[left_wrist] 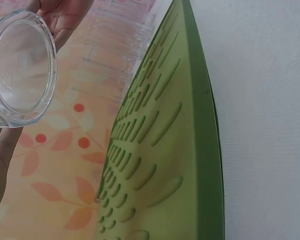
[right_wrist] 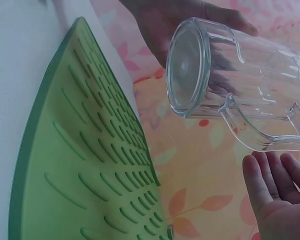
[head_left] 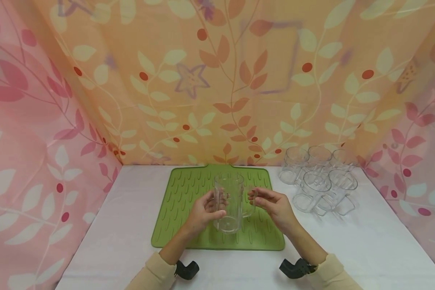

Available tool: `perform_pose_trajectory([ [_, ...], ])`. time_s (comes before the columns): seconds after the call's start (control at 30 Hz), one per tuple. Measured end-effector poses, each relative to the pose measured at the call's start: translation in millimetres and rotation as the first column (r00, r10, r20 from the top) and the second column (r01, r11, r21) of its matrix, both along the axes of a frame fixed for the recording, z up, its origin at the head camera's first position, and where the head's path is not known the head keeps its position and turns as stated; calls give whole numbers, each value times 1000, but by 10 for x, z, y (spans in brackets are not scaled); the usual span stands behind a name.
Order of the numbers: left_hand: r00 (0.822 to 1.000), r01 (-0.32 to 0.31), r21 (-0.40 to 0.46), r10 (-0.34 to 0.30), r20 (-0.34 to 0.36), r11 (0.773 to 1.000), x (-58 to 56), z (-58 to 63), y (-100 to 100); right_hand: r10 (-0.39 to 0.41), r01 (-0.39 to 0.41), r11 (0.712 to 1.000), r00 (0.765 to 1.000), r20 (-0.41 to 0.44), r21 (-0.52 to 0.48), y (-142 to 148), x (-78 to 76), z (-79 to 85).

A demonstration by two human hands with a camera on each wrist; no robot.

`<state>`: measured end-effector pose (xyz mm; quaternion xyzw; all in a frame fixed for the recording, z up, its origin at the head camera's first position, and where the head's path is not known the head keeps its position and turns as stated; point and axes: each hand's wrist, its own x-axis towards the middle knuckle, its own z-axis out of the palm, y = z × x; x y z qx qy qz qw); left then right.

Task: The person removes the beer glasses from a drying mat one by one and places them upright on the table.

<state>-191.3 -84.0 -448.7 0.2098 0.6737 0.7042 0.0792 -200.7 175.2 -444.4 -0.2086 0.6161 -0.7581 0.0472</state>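
A clear glass mug is held upright above a green ridged mat. My left hand grips the mug's body from the left, thumb across the front and fingers seen through the glass behind it. On the other side, my right hand pinches the mug's handle between thumb and fingertips. The right wrist view shows the mug from below, with the right hand's fingers beside the handle. In the left wrist view the round base of the mug faces the camera.
Several more clear glass mugs stand in a cluster on the right side of the white-covered table. Patterned cloth hangs behind the table and along both sides.
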Motion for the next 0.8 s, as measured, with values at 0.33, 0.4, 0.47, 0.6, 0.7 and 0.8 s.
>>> perform_pose_trajectory([
  [0.33,999,9,-4,-9,-40,1000,-13,-18,-3,42,-42,998,999,-4,-40,-22,-11,4],
  [0.4,999,9,-9,-10,-40,1000,-13,-16,-4,43,-43,998,999,-5,-45,-28,-9,10],
  [0.47,999,6,-13,-7,-33,1000,-11,-10,-3,43,-43,998,999,-4,-54,-33,-5,17],
  [0.6,1000,5,-19,-6,-20,1000,-11,-10,1,30,-29,998,999,12,-50,-39,4,36],
  [0.7,1000,8,-30,-9,-24,1000,-16,-23,2,10,-9,999,1000,26,-32,-35,10,45],
  [0.8,999,7,-48,-9,-35,999,-21,-39,2,-4,5,1000,999,37,-14,-26,14,49],
])
